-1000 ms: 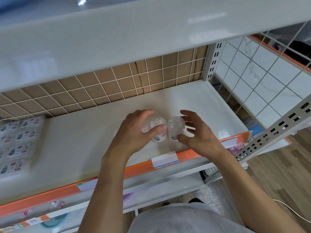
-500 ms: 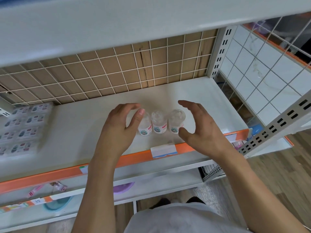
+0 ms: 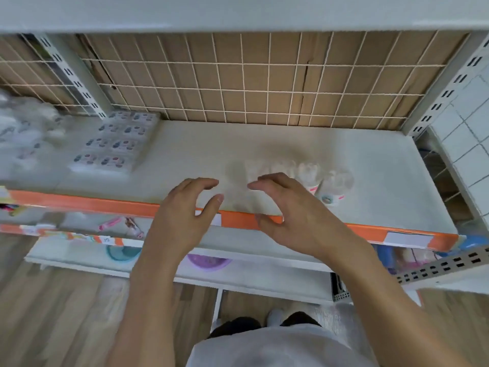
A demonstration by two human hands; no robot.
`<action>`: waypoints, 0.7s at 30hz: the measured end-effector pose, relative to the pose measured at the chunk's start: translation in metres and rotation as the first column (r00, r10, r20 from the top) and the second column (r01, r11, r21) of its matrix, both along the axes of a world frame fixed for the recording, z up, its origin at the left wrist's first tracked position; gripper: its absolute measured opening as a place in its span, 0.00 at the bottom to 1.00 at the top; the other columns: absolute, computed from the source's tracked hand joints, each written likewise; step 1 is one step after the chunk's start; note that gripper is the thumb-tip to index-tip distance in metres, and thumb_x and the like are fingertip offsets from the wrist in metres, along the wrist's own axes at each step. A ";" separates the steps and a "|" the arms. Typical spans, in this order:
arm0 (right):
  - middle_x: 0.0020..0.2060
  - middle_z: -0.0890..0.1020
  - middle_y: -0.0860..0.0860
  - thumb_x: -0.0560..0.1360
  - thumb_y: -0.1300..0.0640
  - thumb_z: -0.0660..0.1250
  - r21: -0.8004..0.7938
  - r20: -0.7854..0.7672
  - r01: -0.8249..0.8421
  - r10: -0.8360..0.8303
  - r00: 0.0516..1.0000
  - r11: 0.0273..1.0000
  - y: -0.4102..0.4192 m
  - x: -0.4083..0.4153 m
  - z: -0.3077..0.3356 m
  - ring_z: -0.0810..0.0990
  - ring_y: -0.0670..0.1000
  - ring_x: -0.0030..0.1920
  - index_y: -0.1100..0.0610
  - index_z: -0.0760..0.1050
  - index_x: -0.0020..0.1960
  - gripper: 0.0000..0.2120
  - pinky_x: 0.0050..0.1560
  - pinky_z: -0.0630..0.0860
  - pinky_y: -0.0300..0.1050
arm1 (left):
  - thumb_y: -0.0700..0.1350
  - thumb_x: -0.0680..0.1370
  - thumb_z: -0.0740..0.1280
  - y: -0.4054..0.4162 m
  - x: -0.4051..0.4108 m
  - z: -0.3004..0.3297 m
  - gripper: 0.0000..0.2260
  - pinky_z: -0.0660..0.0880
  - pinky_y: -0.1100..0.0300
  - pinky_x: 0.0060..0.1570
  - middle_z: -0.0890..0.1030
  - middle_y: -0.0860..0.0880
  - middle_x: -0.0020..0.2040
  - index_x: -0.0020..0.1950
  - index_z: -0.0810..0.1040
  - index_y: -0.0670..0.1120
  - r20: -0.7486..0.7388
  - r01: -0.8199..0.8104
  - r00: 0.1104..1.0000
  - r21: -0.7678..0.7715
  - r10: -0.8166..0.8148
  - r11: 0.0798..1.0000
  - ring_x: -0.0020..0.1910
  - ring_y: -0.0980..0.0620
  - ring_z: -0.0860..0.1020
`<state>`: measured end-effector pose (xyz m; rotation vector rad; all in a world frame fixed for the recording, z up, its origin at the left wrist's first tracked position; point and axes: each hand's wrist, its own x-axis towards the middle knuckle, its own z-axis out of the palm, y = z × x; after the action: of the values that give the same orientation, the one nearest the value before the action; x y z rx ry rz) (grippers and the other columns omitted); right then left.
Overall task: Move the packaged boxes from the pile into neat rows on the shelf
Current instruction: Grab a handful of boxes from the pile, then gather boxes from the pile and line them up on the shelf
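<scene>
Both hands have drawn back from the bottles toward the shelf's orange front edge (image 3: 79, 203). Left hand (image 3: 182, 221) and right hand (image 3: 296, 218) hover with fingers loosely curved, holding nothing. Beyond the right hand, the small clear bottles (image 3: 328, 184) stand blurred in a row on the shelf (image 3: 264, 139); flat packaged boxes (image 3: 116, 143) lie far left.

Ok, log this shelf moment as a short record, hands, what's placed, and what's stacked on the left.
left hand: over the shelf's front edge, fingers loosely curled, holding nothing
right hand: same, holding nothing
bottles: small clear ones standing on the shelf right of the hands, blurred, count unclear
flat packs: neat rows at the left rear
pile: far left, blurred
</scene>
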<state>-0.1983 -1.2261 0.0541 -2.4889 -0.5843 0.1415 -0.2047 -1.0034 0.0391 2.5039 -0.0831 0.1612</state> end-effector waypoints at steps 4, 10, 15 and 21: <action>0.69 0.72 0.51 0.75 0.55 0.69 -0.062 -0.012 -0.105 0.105 0.994 0.993 0.040 0.003 -0.004 0.72 0.56 0.67 0.51 0.70 0.73 0.26 0.65 0.70 0.50 | 0.51 0.80 0.67 0.036 -0.020 -0.003 0.14 0.68 0.65 0.56 0.80 0.56 0.59 0.65 0.78 0.52 -0.039 -0.077 0.996 0.013 0.078 0.997 0.60 0.55 0.76; 0.71 0.69 0.48 0.77 0.50 0.67 -0.121 -0.046 -0.259 0.256 0.966 0.958 0.127 0.003 -0.008 0.70 0.54 0.67 0.49 0.67 0.74 0.27 0.67 0.68 0.50 | 0.52 0.79 0.68 0.112 -0.055 -0.004 0.14 0.73 0.56 0.61 0.80 0.57 0.60 0.65 0.78 0.54 -0.082 -0.211 0.974 0.022 0.212 0.977 0.60 0.55 0.77; 0.71 0.69 0.48 0.77 0.49 0.67 -0.113 -0.050 -0.351 0.347 0.936 0.929 0.210 -0.004 -0.012 0.70 0.53 0.68 0.49 0.66 0.75 0.27 0.68 0.67 0.49 | 0.58 0.77 0.67 0.188 -0.082 -0.001 0.17 0.75 0.53 0.60 0.81 0.57 0.59 0.63 0.79 0.53 -0.107 -0.312 0.943 0.040 0.315 0.949 0.59 0.54 0.78; 0.72 0.68 0.47 0.78 0.48 0.67 -0.116 -0.040 -0.426 0.425 0.904 0.897 0.316 -0.009 -0.019 0.68 0.53 0.71 0.47 0.65 0.76 0.28 0.70 0.66 0.50 | 0.62 0.74 0.61 0.283 -0.107 0.000 0.24 0.77 0.51 0.56 0.82 0.52 0.56 0.63 0.80 0.51 -0.115 -0.378 0.915 0.087 0.386 0.922 0.56 0.49 0.80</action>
<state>-0.2077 -0.9102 0.0355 -2.4341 -1.1421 0.3722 -0.3122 -0.7201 0.0389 2.5609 0.4671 0.1557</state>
